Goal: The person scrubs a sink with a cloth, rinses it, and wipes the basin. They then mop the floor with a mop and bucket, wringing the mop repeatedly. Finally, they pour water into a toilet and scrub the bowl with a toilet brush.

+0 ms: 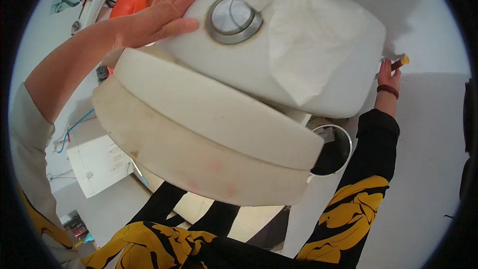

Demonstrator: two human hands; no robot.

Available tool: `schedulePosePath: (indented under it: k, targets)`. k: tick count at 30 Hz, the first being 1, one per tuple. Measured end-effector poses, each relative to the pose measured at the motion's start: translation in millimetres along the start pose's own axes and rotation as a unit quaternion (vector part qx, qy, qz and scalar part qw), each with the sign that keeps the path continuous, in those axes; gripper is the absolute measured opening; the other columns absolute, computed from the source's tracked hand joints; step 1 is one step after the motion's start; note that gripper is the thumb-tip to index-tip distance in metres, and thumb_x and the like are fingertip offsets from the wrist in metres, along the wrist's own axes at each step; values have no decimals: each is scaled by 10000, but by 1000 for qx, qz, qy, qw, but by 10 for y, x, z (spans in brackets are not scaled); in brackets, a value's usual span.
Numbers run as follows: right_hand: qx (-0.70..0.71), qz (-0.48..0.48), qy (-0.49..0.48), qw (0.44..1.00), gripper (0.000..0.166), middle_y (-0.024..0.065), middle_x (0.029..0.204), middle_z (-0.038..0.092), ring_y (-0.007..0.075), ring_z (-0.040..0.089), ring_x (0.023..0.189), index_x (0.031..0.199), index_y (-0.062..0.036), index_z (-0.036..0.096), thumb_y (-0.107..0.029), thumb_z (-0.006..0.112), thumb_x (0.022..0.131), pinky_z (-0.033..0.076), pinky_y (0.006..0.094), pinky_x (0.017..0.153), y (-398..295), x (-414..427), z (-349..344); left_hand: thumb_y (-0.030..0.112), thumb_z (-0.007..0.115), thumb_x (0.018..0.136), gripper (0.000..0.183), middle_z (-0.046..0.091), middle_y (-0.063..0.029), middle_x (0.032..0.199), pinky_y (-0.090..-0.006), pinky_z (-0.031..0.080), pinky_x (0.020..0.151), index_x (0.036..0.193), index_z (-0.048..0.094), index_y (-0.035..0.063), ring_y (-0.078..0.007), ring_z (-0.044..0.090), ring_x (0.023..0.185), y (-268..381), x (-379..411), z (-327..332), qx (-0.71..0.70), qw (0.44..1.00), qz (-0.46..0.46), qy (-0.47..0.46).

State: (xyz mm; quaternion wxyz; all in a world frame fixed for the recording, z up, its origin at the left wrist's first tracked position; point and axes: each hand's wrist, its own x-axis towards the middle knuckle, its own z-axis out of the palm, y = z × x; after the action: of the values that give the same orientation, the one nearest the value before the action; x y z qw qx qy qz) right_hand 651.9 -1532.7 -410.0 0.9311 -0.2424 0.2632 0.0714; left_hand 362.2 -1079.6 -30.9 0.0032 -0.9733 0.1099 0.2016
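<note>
My left hand [164, 15] lies palm down on the far left of the white toilet tank lid, fingers extended, holding nothing. To its right is the round chrome flush button [233, 16]. A white cloth or paper sheet [310, 37] drapes over the right part of the toilet tank [354, 86]. My right hand [389, 74] reaches beside the tank's right end, close to the wall. It is around a brown handle with a yellow end [403, 61]; the rest of that tool is mostly hidden. The raised toilet seat and lid [216, 119] stand in front of the tank.
A round bin with a dark inside [332, 153] stands below the tank's right side. To the left are an orange-red plastic object [134, 0], a white box-shaped unit [97, 157] and a blue cord or hose [76, 125]. The wall [429, 138] runs along the right.
</note>
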Motion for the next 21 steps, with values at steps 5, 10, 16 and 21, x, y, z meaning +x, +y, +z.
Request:
schedulePosePath:
  k: [5,10,16,21]
  targets:
    - [30,186,104,977,447,174,1075,519,307,520,983,1171,11,461,-340,524,901,481,440,817,299,-1036,-886,423,302,963,616,63,-89,1509,-374,98,1122,1453,93,113,-243,62,1394,145,93,216,-1,997,44,58]
    - [-48,313,232,920,109,103,761,511,197,489,622,933,12,504,-68,468,869,463,275,536,407,-2221,-1695,642,370,853,882,-147,-188,1486,-590,2,1062,1445,-88,176,-381,-108,1370,3,238,210,-76,993,-39,-76]
    - [-335,238,119,904,475,11,668,458,77,354,442,1373,-207,285,-115,399,921,303,197,361,678,-4083,-1115,602,365,877,844,-155,-193,1483,-587,13,1057,1446,-91,177,-408,-148,1356,-73,157,161,-79,994,-30,-74]
    - [-449,176,130,866,536,-16,678,465,39,343,448,1451,-200,164,-175,369,956,298,167,371,589,-6273,-263,602,397,867,827,-114,-161,1498,-630,43,1039,1455,-39,218,-415,-90,1362,14,319,368,-71,997,-30,-20]
